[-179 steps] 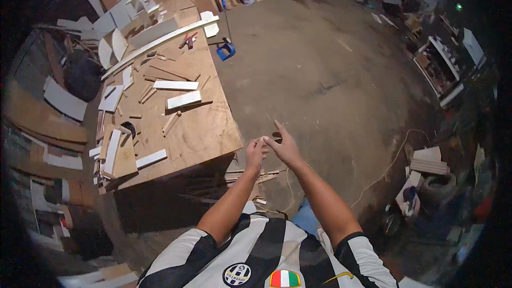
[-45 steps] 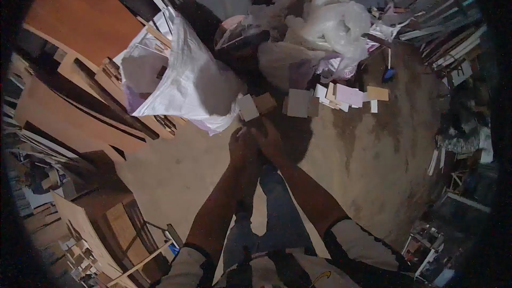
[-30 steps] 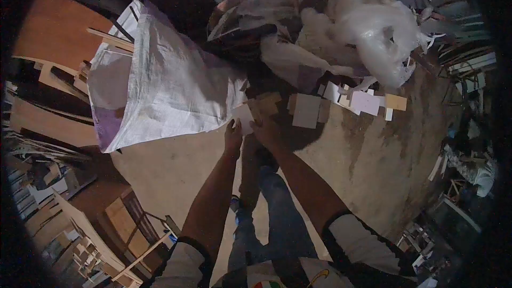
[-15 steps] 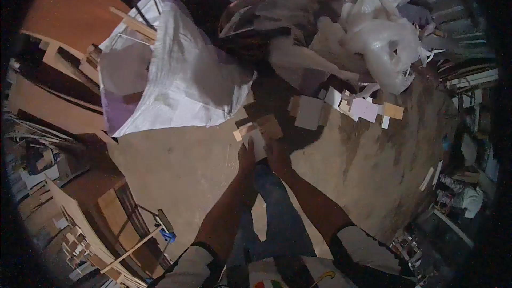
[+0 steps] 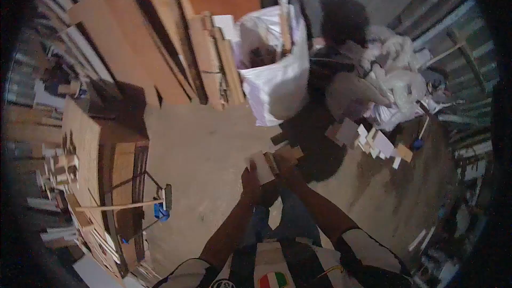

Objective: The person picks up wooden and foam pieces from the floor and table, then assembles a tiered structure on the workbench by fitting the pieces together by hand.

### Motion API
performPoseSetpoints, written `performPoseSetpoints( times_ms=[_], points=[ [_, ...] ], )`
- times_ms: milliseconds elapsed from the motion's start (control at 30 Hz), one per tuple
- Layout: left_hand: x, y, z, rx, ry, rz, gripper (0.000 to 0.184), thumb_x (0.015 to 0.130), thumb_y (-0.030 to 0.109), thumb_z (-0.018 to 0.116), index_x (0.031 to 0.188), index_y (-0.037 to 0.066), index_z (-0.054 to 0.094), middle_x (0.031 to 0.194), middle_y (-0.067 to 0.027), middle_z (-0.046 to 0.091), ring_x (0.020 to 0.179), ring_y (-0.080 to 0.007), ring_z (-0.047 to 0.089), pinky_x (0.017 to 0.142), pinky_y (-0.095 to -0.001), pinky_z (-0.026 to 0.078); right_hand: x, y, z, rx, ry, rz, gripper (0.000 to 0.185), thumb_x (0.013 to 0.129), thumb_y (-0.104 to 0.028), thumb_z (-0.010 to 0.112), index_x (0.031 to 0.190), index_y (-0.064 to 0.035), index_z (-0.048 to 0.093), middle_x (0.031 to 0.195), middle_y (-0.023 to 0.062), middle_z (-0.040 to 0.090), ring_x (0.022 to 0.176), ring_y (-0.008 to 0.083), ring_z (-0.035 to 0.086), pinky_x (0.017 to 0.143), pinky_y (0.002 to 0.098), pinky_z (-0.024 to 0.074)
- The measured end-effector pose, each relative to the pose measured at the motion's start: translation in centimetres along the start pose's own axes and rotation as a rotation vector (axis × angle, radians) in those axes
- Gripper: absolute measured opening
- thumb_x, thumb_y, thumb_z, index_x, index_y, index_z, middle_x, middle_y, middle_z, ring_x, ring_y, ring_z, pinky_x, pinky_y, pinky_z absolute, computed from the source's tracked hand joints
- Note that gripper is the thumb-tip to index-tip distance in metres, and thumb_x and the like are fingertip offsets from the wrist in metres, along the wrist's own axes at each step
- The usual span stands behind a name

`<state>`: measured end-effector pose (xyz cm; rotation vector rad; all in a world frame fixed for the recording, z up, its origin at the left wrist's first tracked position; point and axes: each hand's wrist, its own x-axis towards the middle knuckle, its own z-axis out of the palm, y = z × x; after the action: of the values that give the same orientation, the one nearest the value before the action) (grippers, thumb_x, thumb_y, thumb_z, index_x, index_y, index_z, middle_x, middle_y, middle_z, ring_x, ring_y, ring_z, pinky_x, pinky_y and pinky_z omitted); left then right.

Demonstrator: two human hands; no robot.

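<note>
In front of my legs, both hands are closed around several small flat wood offcuts. My left hand [image 5: 249, 181] grips the outer side of a pale rectangular wood piece [image 5: 261, 167]. Opposite it, my right hand [image 5: 289, 175] is wrapped around brown wood pieces [image 5: 289, 154] that stick out past the fingers. Some thin edges of the stack show between the two hands. How many pieces each hand holds is hard to make out in the dim light.
A white sack [image 5: 277, 85] stands ahead, beside leaning boards [image 5: 213, 64]. Right of it lie plastic bags [image 5: 400, 88] and scattered offcuts [image 5: 381, 144] on the floor. A wooden cabinet [image 5: 120, 181] is at left, with a long-handled tool [image 5: 122, 205] across it.
My view has lifted and swung left, bringing more boards into sight. The wood pieces remain in my hands, now tilted and fanned further apart.
</note>
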<state>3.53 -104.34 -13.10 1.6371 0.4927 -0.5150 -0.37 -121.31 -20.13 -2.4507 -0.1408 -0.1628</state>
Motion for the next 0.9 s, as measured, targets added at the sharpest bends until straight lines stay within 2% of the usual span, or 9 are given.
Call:
performPoseSetpoints(
  times_ms=[100, 233, 333, 400, 533, 633, 700, 733, 900],
  points=[
    [-4.8, 5.5, -4.9, -0.245, 0.036, -0.052, 0.067, 0.097, 0.056, 0.051, 0.133, -0.001, 0.048, 0.114, -0.0111, 0.061, 0.097, -0.0225, 0.062, 0.082, -0.0365, 0.053, 1.9, -7.5, -1.4, -0.302, -0.120, -0.176, 0.061, 0.072, -0.018, 0.073, 0.127, -0.0011, 0.054, 0.111, 0.0204, 0.062, 0.093, 0.0377, 0.065, 0.075, 0.0432, 0.0555],
    [-10.0, 11.0, -14.2, -0.666, 0.047, -0.029, 0.063, 0.099, 0.050, 0.051, 0.135, -0.002, 0.046, 0.116, -0.0111, 0.060, 0.102, -0.0220, 0.061, 0.088, -0.0380, 0.051, 7.5, -21.4, -5.0, -0.076, 0.018, -0.310, 0.039, 0.071, -0.019, 0.073, 0.106, -0.0027, 0.066, 0.094, 0.0199, 0.066, 0.085, 0.0361, 0.067, 0.069, 0.0441, 0.0558],
    [-10.5, 7.4, -22.3, -0.858, 0.001, 0.160, 0.061, 0.100, 0.046, 0.049, 0.138, -0.002, 0.044, 0.121, -0.0119, 0.060, 0.106, -0.0222, 0.061, 0.092, -0.0376, 0.049, 9.5, -29.3, -1.8, -0.067, -0.254, 0.197, 0.029, 0.072, -0.024, 0.073, 0.083, 0.0016, 0.067, 0.082, 0.0262, 0.065, 0.079, 0.0421, 0.066, 0.067, 0.0492, 0.0536],
    [-11.1, 5.0, -27.3, -0.714, 0.076, 0.468, 0.061, 0.101, 0.043, 0.047, 0.141, -0.002, 0.042, 0.127, -0.0131, 0.059, 0.113, -0.0243, 0.058, 0.096, -0.0374, 0.045, 11.4, -36.6, -2.9, 0.027, -0.201, 0.137, 0.032, 0.076, -0.026, 0.071, 0.083, 0.0051, 0.065, 0.082, 0.0279, 0.065, 0.078, 0.0457, 0.065, 0.069, 0.0527, 0.0518],
    [-11.2, 5.4, -31.7, -0.117, 0.259, 0.439, 0.063, 0.087, 0.034, 0.068, 0.138, 0.003, 0.048, 0.132, -0.0184, 0.056, 0.121, -0.0315, 0.054, 0.100, -0.0393, 0.044, 14.8, -43.4, -1.1, -0.006, -0.238, -0.072, 0.033, 0.079, -0.027, 0.070, 0.084, 0.0049, 0.065, 0.080, 0.0267, 0.066, 0.077, 0.0459, 0.065, 0.071, 0.0522, 0.0512],
    [-11.9, 9.4, -35.3, 0.173, 0.368, 0.511, 0.073, 0.074, 0.037, 0.079, 0.135, 0.007, 0.051, 0.131, -0.0214, 0.056, 0.123, -0.0381, 0.050, 0.108, -0.0495, 0.035, 17.5, -49.2, -0.8, -0.008, -0.285, -0.163, 0.033, 0.079, -0.026, 0.068, 0.086, 0.0057, 0.065, 0.082, 0.0279, 0.066, 0.080, 0.0460, 0.064, 0.074, 0.0508, 0.0512],
    [-12.5, 12.0, -37.6, 0.613, 0.718, 0.594, 0.079, 0.068, 0.040, 0.081, 0.133, 0.007, 0.050, 0.128, -0.0212, 0.056, 0.124, -0.0428, 0.047, 0.112, -0.0603, 0.021, 19.4, -52.5, 0.2, 0.000, -0.234, -0.329, 0.036, 0.076, -0.028, 0.065, 0.086, 0.0067, 0.068, 0.089, 0.0290, 0.067, 0.084, 0.0436, 0.066, 0.075, 0.0498, 0.0533],
    [-12.3, 12.8, -39.0, 0.658, 0.792, 0.611, 0.075, 0.070, 0.041, 0.079, 0.132, 0.007, 0.051, 0.127, -0.0184, 0.058, 0.125, -0.0409, 0.048, 0.111, -0.0665, 0.013, 20.5, -54.4, 0.4, 0.035, -0.276, -0.339, 0.036, 0.073, -0.026, 0.067, 0.090, 0.0068, 0.067, 0.092, 0.0285, 0.067, 0.088, 0.0434, 0.065, 0.080, 0.0493, 0.0532],
    [-12.1, 18.5, -46.4, 0.662, 0.847, 0.445, 0.069, 0.072, 0.040, 0.077, 0.128, 0.006, 0.055, 0.124, -0.0184, 0.060, 0.122, -0.0382, 0.051, 0.112, -0.0646, 0.016, 25.9, -63.7, -0.2, 0.024, -0.415, -0.350, 0.032, 0.067, -0.017, 0.068, 0.088, 0.0076, 0.066, 0.090, 0.0277, 0.066, 0.094, 0.0432, 0.064, 0.088, 0.0507, 0.0498]
  ],
)
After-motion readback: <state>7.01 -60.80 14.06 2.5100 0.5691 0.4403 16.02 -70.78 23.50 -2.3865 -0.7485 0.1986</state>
